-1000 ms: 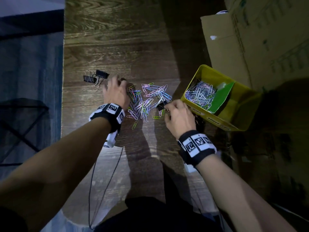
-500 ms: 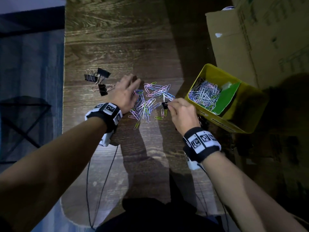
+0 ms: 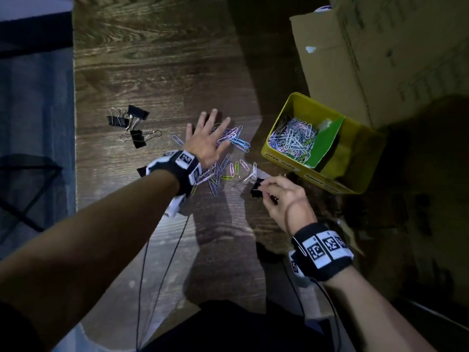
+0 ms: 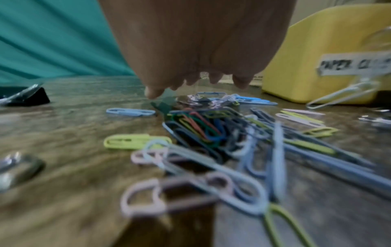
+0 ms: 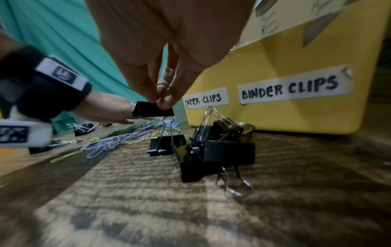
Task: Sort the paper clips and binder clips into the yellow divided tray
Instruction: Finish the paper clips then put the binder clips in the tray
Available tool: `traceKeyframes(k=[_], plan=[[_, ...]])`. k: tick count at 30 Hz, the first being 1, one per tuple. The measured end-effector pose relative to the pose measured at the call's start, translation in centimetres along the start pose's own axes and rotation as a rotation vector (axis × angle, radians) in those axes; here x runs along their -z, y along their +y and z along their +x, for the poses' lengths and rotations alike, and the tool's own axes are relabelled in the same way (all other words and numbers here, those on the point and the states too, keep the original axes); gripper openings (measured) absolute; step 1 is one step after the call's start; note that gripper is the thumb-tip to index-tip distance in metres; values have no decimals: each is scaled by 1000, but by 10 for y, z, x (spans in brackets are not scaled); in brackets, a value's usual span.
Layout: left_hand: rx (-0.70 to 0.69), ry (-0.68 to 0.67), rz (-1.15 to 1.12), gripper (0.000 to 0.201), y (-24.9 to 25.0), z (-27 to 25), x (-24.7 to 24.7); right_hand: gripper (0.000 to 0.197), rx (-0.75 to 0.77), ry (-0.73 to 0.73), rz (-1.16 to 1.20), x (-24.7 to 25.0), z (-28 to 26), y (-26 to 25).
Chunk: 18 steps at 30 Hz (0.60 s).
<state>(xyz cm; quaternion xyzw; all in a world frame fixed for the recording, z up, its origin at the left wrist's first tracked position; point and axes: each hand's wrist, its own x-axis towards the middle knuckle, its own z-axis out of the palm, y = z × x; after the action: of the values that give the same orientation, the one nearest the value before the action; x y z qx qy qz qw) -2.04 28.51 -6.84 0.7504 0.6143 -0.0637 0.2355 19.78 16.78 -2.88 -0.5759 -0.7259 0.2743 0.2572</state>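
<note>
A loose pile of coloured paper clips (image 3: 220,168) (image 4: 211,133) lies mid-table. My left hand (image 3: 210,133) hovers flat over its far part, fingers straight and spread, holding nothing. My right hand (image 3: 264,186) (image 5: 160,100) pinches a small black binder clip (image 5: 153,111) (image 3: 256,190) just above the table, near the pile's right edge. The yellow divided tray (image 3: 286,102) (image 5: 296,108) stands to the right, labelled PAPER CLIPS and BINDER CLIPS. Many paper clips (image 3: 291,138) fill its left compartment, beside a green divider (image 3: 324,143).
Three black binder clips (image 3: 129,123) lie at the left of the wooden table. More binder clips (image 5: 211,150) sit heaped in front of the tray. A large cardboard box (image 3: 380,59) stands behind the tray. The table's left edge (image 3: 74,148) is close.
My left hand let go of a binder clip at the left, opened flat and moved right over the pile. My right hand drew back toward me, pinching a binder clip from the pile.
</note>
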Motion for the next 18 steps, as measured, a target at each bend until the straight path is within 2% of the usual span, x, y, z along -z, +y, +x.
traceKeyframes(k=[4, 6, 7, 9, 10, 12, 14, 15, 18], plan=[[-84, -169, 108, 56, -1, -5, -4, 22, 44, -139, 2, 2, -1, 4], [-126, -142, 94, 53, 4, -26, -10, 28, 84, -214, -19, 3, -1, 4], [-162, -82, 57, 53, 7, -38, -13, 29, 102, -241, -27, 4, 0, 3], [-284, 41, -75, 67, 14, -58, -14, 30, 127, -257, -29, 5, 1, 1], [-360, 50, -150, 78, 17, -66, -14, 29, 139, -246, -24, 7, 1, -1], [-480, -38, -282, 88, 21, -77, -15, 28, 165, -215, -8, 10, 1, -5], [-545, -96, -358, 78, 23, -84, -20, 27, 177, -196, 3, 13, 2, -9], [-554, -84, -381, 69, 22, -86, -21, 27, 172, -190, 10, 14, 3, -11], [-561, 70, -411, 36, 19, -89, -20, 29, 129, -164, 17, 14, 3, -13]])
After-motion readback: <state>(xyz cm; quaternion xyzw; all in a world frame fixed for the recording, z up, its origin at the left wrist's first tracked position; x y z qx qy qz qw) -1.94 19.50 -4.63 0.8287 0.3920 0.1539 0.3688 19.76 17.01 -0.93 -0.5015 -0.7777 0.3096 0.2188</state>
